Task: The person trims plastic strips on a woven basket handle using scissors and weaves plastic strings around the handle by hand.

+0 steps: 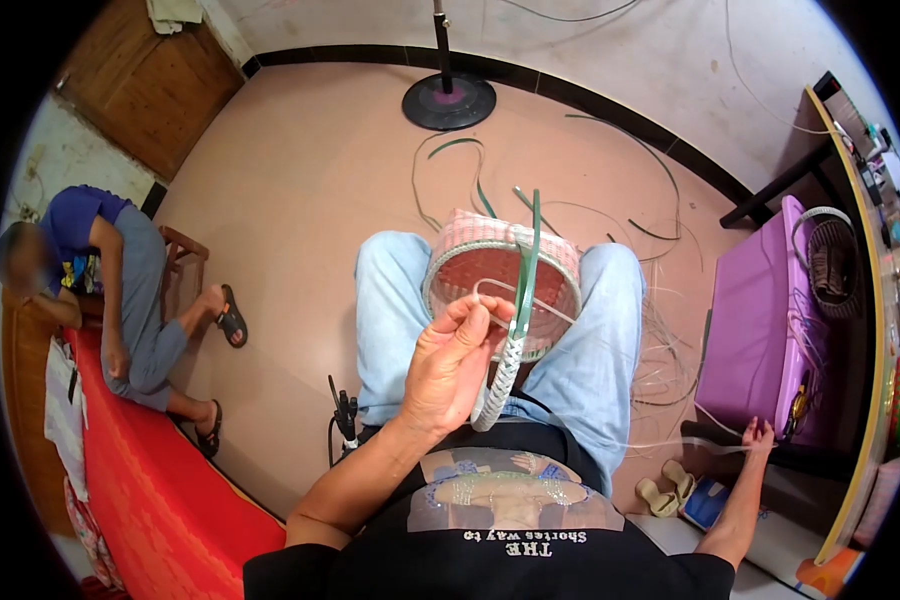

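A pink and white woven basket rests between the knees, its round opening facing me. From its rim rises a handle, partly braided in white over green strips. My left hand is closed beside the handle, thumb and forefinger pinching a thin pale strip that loops over the basket's opening. Far out to the right, my right hand has its fingers bent around a clear strip, near the lower corner of the purple box.
A purple box holds a small dark basket at the right, beside a cluttered table. Loose strips litter the floor. A person sits at the left by a red-covered surface. A round stand base stands ahead.
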Available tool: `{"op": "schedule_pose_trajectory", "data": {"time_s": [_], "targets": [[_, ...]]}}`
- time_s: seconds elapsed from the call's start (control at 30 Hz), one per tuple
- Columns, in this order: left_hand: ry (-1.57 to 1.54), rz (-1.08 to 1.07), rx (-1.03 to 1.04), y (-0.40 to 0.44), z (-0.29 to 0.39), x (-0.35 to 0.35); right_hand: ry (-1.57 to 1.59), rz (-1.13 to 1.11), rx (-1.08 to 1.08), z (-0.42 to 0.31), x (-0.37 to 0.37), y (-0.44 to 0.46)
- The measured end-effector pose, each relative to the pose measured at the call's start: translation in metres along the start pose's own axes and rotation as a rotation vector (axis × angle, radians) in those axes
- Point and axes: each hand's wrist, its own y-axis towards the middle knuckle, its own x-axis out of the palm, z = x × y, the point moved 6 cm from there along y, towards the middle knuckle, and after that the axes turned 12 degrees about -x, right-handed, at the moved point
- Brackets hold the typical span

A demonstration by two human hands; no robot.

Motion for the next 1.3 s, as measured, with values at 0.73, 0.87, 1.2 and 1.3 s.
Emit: {"op": "schedule_pose_trajectory", "data": {"time_s": [0.73,0.87,1.2,1.3], "targets": [[-0.081,-0.042,0.289,0.003,0.08,0.019,-1.642,-1.768,-0.939,0.059,0.276,-0.483],[0.097,-0.022,0.161,0.007,0.062,0.008,-1.177,-2.054,-1.022,0.071,0.303,-0.579],[0.161,0.179,-0.106,0.019,0.016,-0.022,-0.656,-1.376,-1.324,0.083,0.309,-0.613],[0.173,0.184,-0.116,0.018,0.015,-0.018,-0.605,-1.574,-1.187,0.084,0.3,-0.619]]}}
